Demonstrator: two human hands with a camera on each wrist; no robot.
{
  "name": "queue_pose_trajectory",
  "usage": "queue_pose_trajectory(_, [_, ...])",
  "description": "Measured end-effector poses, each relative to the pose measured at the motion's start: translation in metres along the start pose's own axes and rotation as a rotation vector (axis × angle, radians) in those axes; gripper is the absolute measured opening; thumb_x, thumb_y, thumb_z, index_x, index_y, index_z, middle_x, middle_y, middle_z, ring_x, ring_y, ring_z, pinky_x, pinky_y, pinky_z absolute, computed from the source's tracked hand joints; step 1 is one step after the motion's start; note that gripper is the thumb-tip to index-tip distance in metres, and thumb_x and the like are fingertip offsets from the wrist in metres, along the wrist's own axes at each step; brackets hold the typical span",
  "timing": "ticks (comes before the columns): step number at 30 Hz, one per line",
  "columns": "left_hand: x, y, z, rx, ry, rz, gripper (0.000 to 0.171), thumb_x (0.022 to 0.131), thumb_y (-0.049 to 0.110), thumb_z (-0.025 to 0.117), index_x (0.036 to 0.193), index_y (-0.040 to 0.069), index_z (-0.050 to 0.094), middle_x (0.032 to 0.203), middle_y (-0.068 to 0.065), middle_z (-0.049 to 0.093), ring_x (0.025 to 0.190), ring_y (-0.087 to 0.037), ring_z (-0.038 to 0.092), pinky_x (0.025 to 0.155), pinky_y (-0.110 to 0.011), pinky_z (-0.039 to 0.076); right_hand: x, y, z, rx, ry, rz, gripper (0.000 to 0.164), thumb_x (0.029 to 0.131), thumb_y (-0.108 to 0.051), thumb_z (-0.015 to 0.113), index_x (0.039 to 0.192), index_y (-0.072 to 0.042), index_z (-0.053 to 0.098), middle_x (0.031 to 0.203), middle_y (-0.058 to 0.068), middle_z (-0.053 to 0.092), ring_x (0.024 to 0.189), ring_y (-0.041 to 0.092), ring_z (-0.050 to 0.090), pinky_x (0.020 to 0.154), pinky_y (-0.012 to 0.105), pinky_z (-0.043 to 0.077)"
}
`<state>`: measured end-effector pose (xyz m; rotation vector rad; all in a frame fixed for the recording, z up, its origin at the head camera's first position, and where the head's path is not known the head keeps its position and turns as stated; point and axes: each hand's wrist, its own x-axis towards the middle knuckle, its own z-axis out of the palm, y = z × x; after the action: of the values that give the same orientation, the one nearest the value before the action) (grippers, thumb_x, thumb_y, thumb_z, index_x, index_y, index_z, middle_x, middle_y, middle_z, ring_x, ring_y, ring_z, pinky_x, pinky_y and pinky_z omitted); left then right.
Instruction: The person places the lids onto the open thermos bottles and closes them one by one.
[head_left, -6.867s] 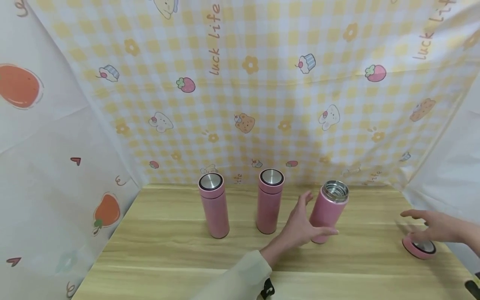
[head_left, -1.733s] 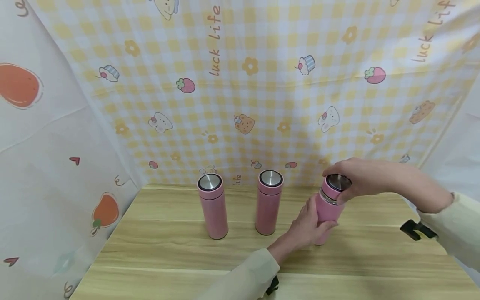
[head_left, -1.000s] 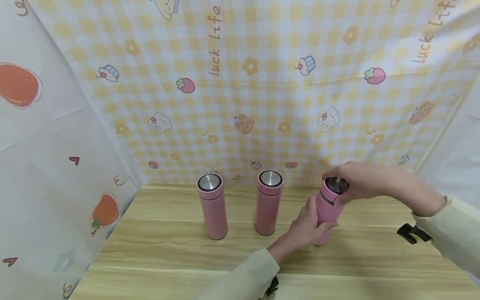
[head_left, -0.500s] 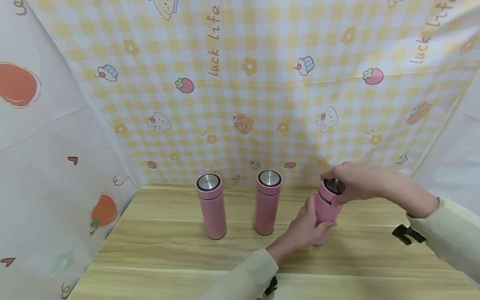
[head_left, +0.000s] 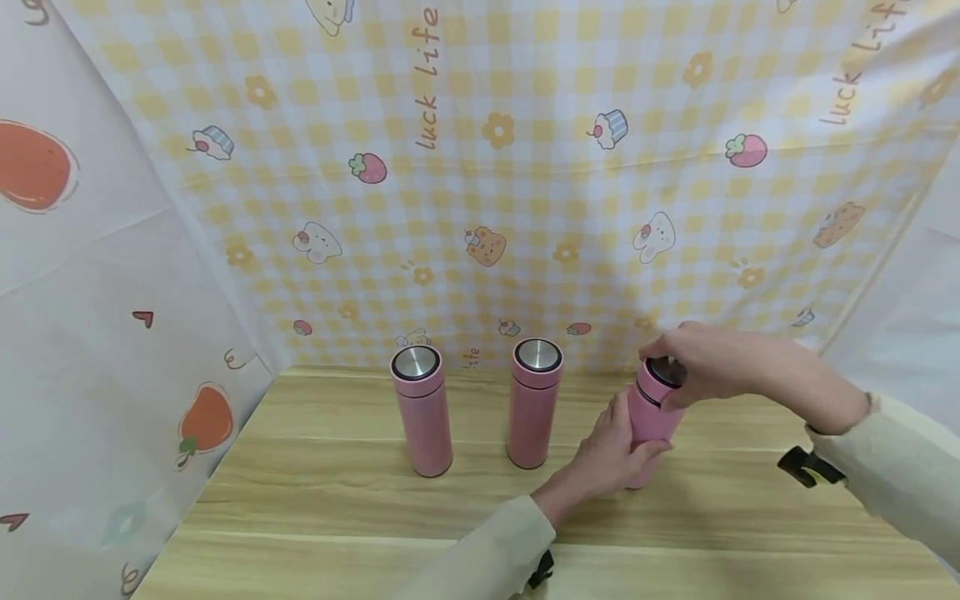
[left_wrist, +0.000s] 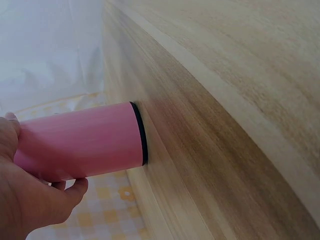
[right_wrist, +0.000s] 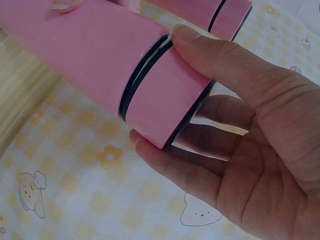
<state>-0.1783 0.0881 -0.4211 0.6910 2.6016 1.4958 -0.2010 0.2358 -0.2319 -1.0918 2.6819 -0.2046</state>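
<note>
There on the wood-grain bench (head_left: 337,467), the rightmost pink cylindrical flask (head_left: 651,422) was held upright, clasped round its middle by the left hand (head_left: 606,454), its black-edged round pink lid (right_wrist: 167,92) pinched by the grip of the right hand (head_left: 699,358), directly above along the long axis.

A wood-grained tabletop (head_left: 315,508) fills the near part. At the far side hangs a yellow-and-white checked cloth (head_left: 555,187) printed with flowers, strawberries and cupcakes. Left, a white sheet (head_left: 82,267) bears orange fruit and red hearts; right, a whitish covering (head_left: 922,283) hangs.
</note>
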Motion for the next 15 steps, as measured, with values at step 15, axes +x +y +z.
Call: queue_pose_trajectory(15, [0.0004, -0.0016, 0.0007, -0.007, -0.016, 0.01, 0.077, 0.097, 0.046, 0.068, 0.154, 0.024, 0.021, 0.13, 0.007, 0.044, 0.114, -0.009, 0.047, 0.083, -0.036, 0.049, 0.0008, -0.0013, -0.0008, -0.033, 0.01, 0.005, 0.044, 0.074, -0.012, 0.091, 0.112, 0.001, 0.072, 0.082, -0.007, 0.065, 0.063, 0.005, 0.052, 0.054, 0.025, 0.047])
